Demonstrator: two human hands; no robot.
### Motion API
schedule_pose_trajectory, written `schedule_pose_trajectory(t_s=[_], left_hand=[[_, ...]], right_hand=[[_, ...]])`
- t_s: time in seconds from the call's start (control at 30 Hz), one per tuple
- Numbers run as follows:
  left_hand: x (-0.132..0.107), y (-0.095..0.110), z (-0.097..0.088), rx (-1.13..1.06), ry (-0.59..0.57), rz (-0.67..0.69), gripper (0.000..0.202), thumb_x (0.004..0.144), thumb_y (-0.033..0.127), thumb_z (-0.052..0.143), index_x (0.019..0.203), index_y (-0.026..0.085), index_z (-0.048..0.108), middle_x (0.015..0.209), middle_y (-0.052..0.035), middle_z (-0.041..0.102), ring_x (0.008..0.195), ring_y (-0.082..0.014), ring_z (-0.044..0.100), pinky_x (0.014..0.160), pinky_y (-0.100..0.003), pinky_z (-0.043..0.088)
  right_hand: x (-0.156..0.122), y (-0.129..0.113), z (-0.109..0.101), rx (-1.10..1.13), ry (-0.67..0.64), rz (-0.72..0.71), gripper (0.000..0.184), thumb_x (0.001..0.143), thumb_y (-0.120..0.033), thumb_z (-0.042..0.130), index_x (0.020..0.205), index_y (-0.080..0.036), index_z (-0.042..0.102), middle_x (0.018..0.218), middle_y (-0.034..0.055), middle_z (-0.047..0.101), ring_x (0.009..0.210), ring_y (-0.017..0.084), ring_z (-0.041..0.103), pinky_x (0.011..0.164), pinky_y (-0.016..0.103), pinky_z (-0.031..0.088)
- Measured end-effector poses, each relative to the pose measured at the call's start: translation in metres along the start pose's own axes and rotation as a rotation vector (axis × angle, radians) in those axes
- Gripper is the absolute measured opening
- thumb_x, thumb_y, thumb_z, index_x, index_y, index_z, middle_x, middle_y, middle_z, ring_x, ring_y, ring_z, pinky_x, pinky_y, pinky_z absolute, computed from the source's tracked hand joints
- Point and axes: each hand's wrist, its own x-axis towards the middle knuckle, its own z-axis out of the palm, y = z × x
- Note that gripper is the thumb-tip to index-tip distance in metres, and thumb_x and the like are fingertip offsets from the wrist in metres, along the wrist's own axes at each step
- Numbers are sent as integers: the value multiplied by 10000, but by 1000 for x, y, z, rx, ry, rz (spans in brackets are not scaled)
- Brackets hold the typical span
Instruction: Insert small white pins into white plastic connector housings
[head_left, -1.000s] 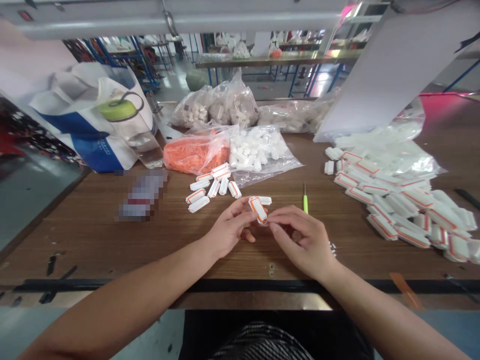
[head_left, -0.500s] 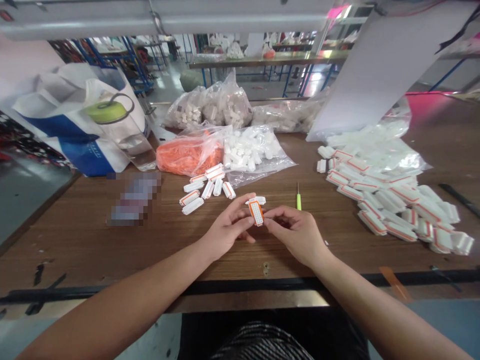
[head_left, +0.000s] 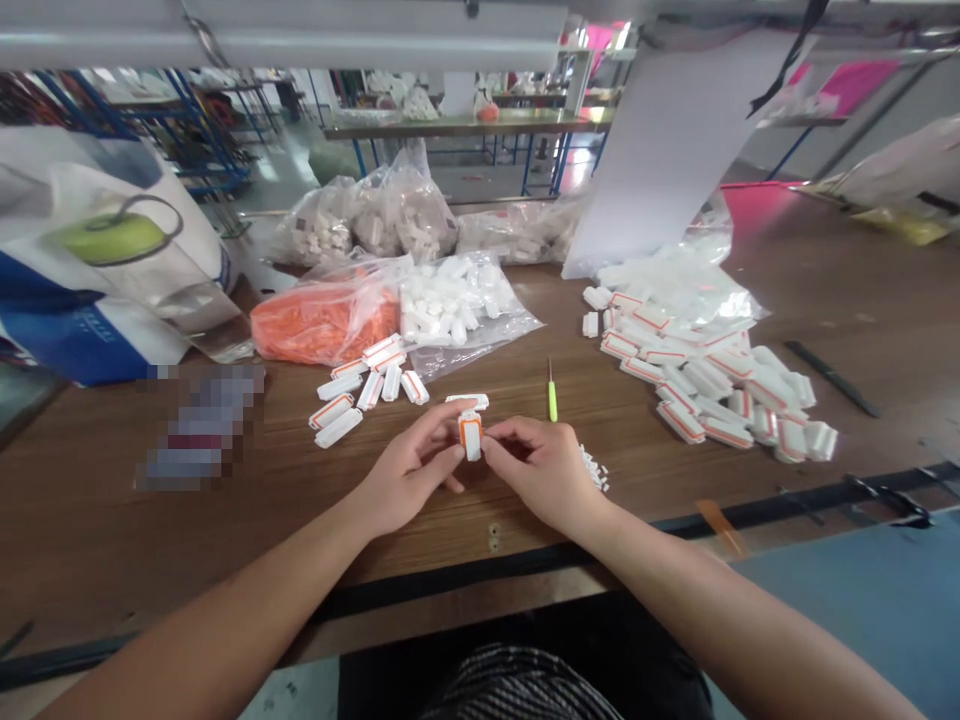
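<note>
Left hand (head_left: 409,472): fingers are pinching orange-rimmed white connector housing (head_left: 471,438), long axis running near-to-far | Right hand (head_left: 546,470): fingers are meeting housing's right edge, can't tell whether gripping

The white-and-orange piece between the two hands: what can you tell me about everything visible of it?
The white-and-orange piece is small and oblong, apparently plastic, with a pale face bordered by orange. It stands roughly upright, gripped at its left by the left hand above the brown tabletop. The right hand has fingertips at its right edge; actual contact is unclear. Finer detail is too small to read.
</note>
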Motion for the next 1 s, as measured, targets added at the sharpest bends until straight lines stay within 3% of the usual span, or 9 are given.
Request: schedule_pose_trajectory(t_s=[0.23,0.43,0.63,0.8,1.0], left_hand=[[-5,0,7,-70,-88,-39,447,896,244,611,1334,293,538,1126,-91,632,978,-210,625,650,-248,605],[-3,-2,8,-160,-86,-109,471,891,253,619,1352,280,522,1013,-74,642,974,-207,622,652,-245,603],[-2,-5,5,-202,-85,-130,461,861,222,659,1308,286,572,1032,-60,646,932,-180,632,649,-230,604],[0,-11,4,-433,-154,-189,492,862,221,668,1333,272,534,1085,-79,647,935,-197,675,599,-207,605],[4,-14,0,-538,-119,-177,492,856,185,687,1320,253,538,1070,-77,667,950,-194,673,614,-202,617]], right_hand=[[3,3,-5,232,37,95,124,787,-316,680,773,-210,742,674,18,737,573,137,659,535,275,548],[11,-5,-13,297,-35,174,145,756,-323,671,714,-196,726,571,-2,682,464,102,584,379,206,412],[10,-4,-13,325,-96,166,80,717,-269,699,700,-191,700,573,-5,685,440,80,529,375,203,360],[12,2,-14,332,-112,204,123,725,-309,713,729,-186,707,581,-1,668,476,89,537,390,207,374],[12,1,-14,401,-231,191,128,739,-317,719,792,-200,707,701,12,703,546,93,571,444,218,399]])
